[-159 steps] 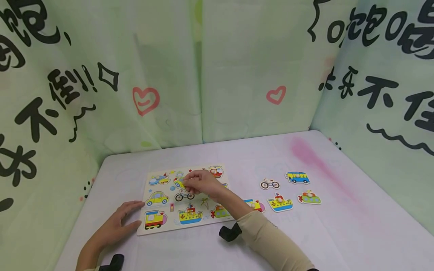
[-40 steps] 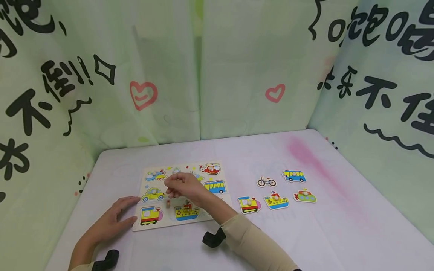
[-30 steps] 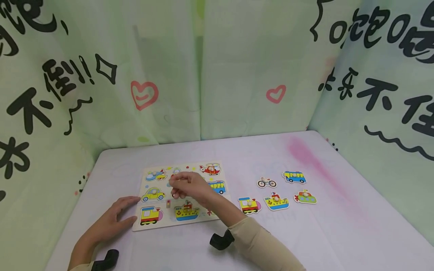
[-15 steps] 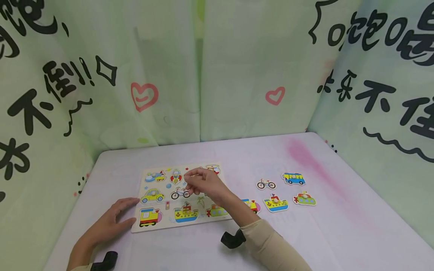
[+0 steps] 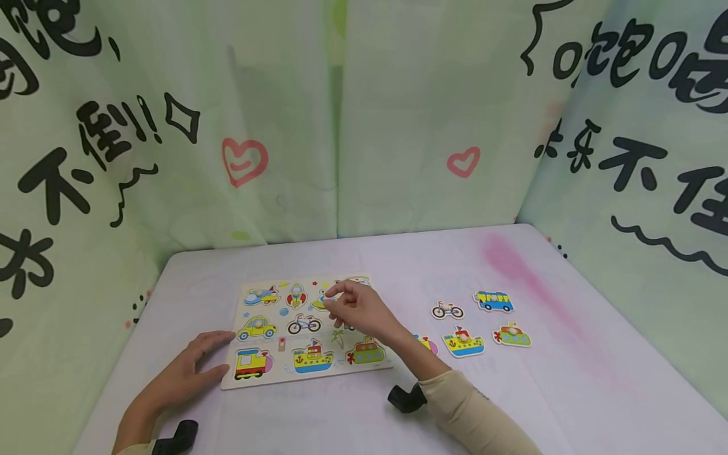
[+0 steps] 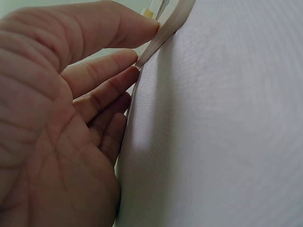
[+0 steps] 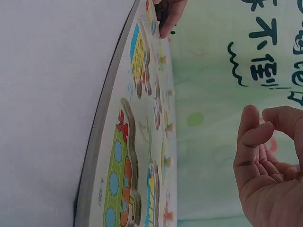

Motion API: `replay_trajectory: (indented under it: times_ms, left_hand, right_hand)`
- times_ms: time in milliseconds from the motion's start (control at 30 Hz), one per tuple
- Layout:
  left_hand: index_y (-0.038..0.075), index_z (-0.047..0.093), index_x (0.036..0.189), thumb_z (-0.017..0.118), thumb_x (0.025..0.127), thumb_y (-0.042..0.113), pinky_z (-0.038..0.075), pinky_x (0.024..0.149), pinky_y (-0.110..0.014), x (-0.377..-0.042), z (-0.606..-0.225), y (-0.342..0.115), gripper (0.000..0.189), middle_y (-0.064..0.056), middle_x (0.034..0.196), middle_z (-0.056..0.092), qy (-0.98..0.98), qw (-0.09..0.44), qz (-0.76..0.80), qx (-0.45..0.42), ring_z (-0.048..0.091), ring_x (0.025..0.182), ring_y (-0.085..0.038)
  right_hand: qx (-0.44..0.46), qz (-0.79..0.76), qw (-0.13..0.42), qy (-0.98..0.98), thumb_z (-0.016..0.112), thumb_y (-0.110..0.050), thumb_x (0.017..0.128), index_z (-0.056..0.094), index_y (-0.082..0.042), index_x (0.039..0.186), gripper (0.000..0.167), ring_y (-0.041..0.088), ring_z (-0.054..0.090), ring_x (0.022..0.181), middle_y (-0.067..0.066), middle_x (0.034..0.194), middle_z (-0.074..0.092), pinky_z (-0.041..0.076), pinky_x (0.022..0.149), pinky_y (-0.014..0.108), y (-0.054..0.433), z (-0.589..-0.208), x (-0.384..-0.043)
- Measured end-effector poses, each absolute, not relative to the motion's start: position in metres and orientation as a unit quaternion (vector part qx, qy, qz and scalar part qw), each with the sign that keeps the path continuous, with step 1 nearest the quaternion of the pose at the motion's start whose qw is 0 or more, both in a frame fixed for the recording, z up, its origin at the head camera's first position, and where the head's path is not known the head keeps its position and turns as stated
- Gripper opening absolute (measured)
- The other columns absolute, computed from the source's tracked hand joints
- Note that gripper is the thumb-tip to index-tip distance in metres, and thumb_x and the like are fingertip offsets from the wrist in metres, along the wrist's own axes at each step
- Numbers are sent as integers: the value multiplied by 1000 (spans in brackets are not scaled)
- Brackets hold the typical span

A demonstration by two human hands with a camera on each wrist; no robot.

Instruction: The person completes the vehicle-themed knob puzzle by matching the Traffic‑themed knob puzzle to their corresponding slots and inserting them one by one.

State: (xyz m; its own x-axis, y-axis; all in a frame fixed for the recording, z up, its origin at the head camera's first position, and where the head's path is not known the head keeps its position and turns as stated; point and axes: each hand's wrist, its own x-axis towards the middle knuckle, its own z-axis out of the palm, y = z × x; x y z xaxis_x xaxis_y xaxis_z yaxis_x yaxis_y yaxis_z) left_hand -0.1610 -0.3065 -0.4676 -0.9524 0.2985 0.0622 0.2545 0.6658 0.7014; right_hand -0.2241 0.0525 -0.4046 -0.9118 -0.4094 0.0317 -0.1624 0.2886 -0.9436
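A pale puzzle board (image 5: 284, 378) with vehicle pictures lies on the table. My left hand (image 5: 199, 366) rests at its left edge, thumb and fingertips touching the rim in the left wrist view, where the board edge (image 6: 173, 21) shows. My right hand (image 5: 361, 309) hovers over the board's upper right, fingers bent and thumb near the index finger. The right wrist view shows this hand (image 7: 270, 175) with nothing in it. Under its fingertips is a yellow-green picture (image 5: 318, 304), partly covered. The rocket (image 5: 296, 296), car (image 5: 256, 327) and bicycle picture (image 5: 304, 323) show beside it.
Right of the board lie loose knobbed pieces: a bicycle (image 5: 447, 309), a bus (image 5: 493, 301), a boat (image 5: 463, 342), a submarine (image 5: 512, 335) and a train (image 5: 428, 344) partly behind my right forearm. A printed curtain (image 5: 398, 126) stands behind the table.
My right hand has moved right across the board, uncovering the rocket and bicycle pictures. Earlier a yellow piece showed at its fingertips. The left hand stays at the edge; the loose pieces lie as before.
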Motion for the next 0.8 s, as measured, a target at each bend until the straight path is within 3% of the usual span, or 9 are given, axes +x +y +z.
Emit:
replay_trajectory:
  times_ms: [133, 367, 600, 800]
  left_hand:
    - [7, 56, 142, 77, 91, 19, 34, 109, -70, -161, -468, -306, 56, -20, 145, 50, 909, 26, 385, 155, 41, 137, -46]
    - [6, 57, 140, 78, 90, 17, 33, 108, -72, -162, -468, -306, 56, -22, 144, 50, 908, 23, 389, 154, 40, 137, -49]
    - [7, 56, 142, 78, 91, 19, 31, 109, -73, -160, -467, -305, 57, -23, 146, 48, 910, 34, 387, 147, 38, 139, -50]
    - [7, 56, 142, 78, 91, 18, 32, 108, -73, -160, -467, -305, 57, -23, 146, 49, 909, 30, 388, 151, 39, 138, -50]
  right_hand:
    - [-177, -552, 102, 808, 67, -25, 100, 64, -5, 120, 28, 45, 69, 81, 24, 89, 71, 56, 67, 44, 60, -406, -224]
    - [-170, -534, 93, 823, 68, -24, 99, 65, -6, 121, 29, 46, 64, 77, 6, 75, 67, 47, 61, 29, 76, -408, -223]
    - [-159, -539, 100, 821, 69, -26, 99, 64, -4, 123, 33, 46, 65, 79, 21, 85, 70, 53, 68, 40, 90, -409, -219]
    - [-147, -533, 96, 828, 69, -26, 99, 64, -7, 122, 30, 44, 67, 78, 19, 85, 71, 52, 66, 41, 101, -410, -216]
